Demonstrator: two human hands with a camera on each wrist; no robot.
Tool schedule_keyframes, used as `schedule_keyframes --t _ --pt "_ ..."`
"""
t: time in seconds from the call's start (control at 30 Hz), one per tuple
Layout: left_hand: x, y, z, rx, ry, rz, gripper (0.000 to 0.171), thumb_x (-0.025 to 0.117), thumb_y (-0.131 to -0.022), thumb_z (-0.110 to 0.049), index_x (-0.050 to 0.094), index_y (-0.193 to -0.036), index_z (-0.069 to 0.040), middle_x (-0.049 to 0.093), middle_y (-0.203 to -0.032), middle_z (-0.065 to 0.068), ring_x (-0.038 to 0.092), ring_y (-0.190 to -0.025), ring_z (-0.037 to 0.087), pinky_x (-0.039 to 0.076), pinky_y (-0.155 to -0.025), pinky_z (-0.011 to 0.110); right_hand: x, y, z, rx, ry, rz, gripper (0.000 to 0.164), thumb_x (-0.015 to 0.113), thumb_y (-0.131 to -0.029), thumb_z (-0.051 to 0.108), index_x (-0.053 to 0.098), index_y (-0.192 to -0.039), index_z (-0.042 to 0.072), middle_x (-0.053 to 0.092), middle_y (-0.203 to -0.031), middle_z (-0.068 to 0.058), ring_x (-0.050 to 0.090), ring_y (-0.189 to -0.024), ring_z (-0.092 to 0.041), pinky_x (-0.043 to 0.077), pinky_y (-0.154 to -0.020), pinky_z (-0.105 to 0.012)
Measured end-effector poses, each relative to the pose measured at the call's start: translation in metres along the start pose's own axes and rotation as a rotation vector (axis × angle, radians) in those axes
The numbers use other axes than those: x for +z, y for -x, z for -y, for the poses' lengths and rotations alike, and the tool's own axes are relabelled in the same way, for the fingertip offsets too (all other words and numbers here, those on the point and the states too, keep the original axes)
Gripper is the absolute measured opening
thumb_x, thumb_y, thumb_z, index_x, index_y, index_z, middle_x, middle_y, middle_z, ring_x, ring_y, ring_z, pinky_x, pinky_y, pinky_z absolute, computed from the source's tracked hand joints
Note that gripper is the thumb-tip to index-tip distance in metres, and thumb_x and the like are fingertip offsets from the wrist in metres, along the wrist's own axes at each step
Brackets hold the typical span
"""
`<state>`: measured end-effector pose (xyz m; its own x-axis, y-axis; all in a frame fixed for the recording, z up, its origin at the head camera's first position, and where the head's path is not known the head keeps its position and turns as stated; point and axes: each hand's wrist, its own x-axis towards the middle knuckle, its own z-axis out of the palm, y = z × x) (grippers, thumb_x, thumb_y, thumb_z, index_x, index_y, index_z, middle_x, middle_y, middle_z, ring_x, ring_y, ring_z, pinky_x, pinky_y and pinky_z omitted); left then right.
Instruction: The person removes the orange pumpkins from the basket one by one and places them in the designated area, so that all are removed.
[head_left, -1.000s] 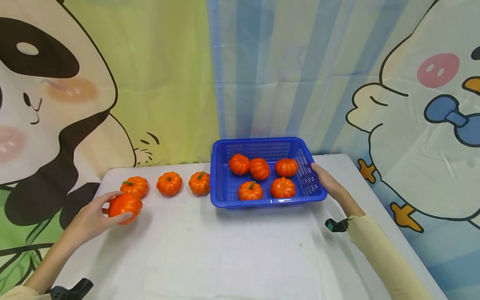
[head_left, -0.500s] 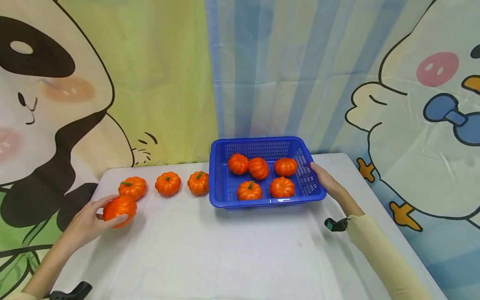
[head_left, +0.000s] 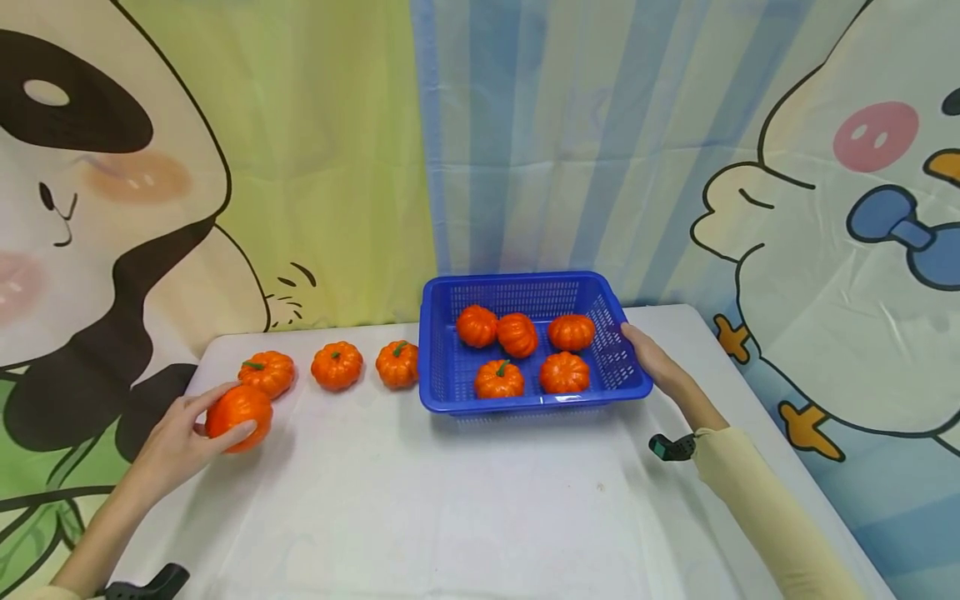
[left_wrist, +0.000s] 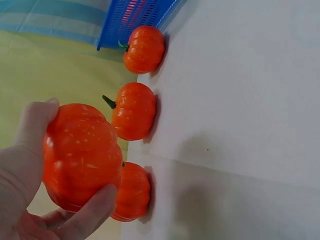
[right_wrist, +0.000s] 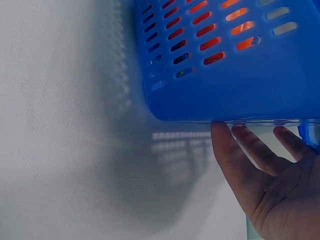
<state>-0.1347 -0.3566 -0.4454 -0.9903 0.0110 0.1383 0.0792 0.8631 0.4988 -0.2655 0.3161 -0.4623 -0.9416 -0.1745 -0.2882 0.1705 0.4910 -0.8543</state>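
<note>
In the head view, my left hand (head_left: 180,437) grips a small orange pumpkin (head_left: 240,418) at the left of the table, thumb on the near side. In the left wrist view this pumpkin (left_wrist: 80,155) hangs raised beside the table, its stem out of sight. Three more stemmed pumpkins stand in a row: one just behind the held one (head_left: 267,372), a middle one (head_left: 337,367), and one beside the basket (head_left: 397,365). My right hand (head_left: 656,360) holds the right rim of a blue plastic basket (head_left: 536,407); its fingertips (right_wrist: 220,131) meet the end wall from outside.
Several orange pumpkins (head_left: 566,373) lie inside the basket. A white cloth covers the table (head_left: 450,508). Printed curtains (head_left: 517,167) hang right behind the table's back edge. The table's right edge runs beyond my right arm (head_left: 757,500).
My left hand, with its pumpkin, has moved slightly left. The right hand stays at the basket rim, and the basket and row of pumpkins keep their places.
</note>
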Motion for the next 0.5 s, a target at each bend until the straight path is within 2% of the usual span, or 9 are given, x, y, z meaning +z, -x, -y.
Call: schedule_keyframes --t 0.13,0.23,0.33,0.4,0.5 --pt "0.0017 -0.0001 0.0015 -0.014 -0.002 -0.013 0.064 0.078 -0.081 -0.034 0.051 -0.13 -0.003 0.048 -0.1 0.024 0.043 -0.074 0.022 0.037 -0.052 0.021 0.0002 -0.0007 -0.0002 0.004 -0.007 0.0 0.076 0.01 -0.101 0.059 0.002 -0.156 0.008 0.026 -0.154 -0.029 0.035 -0.137 -0.046 0.023 -0.117 -0.06" --pt "0.0027 -0.0003 0.003 -0.019 0.016 -0.014 0.064 0.079 -0.08 -0.033 0.05 -0.129 -0.004 0.052 -0.107 0.026 0.044 -0.071 0.019 0.041 -0.052 0.02 -0.0003 -0.0008 -0.0011 -0.003 -0.004 0.003 0.075 0.009 -0.101 0.058 0.001 -0.156 0.007 0.027 -0.153 -0.03 0.036 -0.136 -0.046 0.024 -0.117 -0.06" --pt "0.0034 -0.0005 0.0039 -0.045 0.046 0.017 0.068 0.077 -0.082 -0.035 0.044 -0.133 -0.005 0.051 -0.118 0.031 0.047 -0.071 0.019 0.043 -0.053 0.02 -0.0007 0.0004 -0.0005 -0.004 -0.011 0.001 0.076 0.01 -0.101 0.059 0.002 -0.156 0.008 0.028 -0.153 -0.03 0.037 -0.135 -0.046 0.024 -0.117 -0.06" --pt "0.0033 -0.0009 0.0043 -0.055 0.063 0.04 0.069 0.073 -0.085 -0.036 0.041 -0.138 -0.005 0.049 -0.123 0.032 0.051 -0.076 0.022 0.044 -0.054 0.02 -0.0011 0.0011 0.0 -0.009 -0.006 0.005 0.077 0.011 -0.1 0.06 0.002 -0.156 0.008 0.028 -0.152 -0.03 0.038 -0.134 -0.046 0.025 -0.116 -0.061" --pt "0.003 -0.002 0.005 -0.032 0.06 0.045 0.067 0.07 -0.088 -0.035 0.041 -0.14 -0.004 0.05 -0.123 0.031 0.05 -0.085 0.027 0.043 -0.057 0.021 -0.0006 0.0022 0.0009 -0.019 0.006 0.002 0.08 0.011 -0.099 0.062 0.003 -0.156 0.005 0.028 -0.152 -0.031 0.04 -0.132 -0.044 0.028 -0.115 -0.061"
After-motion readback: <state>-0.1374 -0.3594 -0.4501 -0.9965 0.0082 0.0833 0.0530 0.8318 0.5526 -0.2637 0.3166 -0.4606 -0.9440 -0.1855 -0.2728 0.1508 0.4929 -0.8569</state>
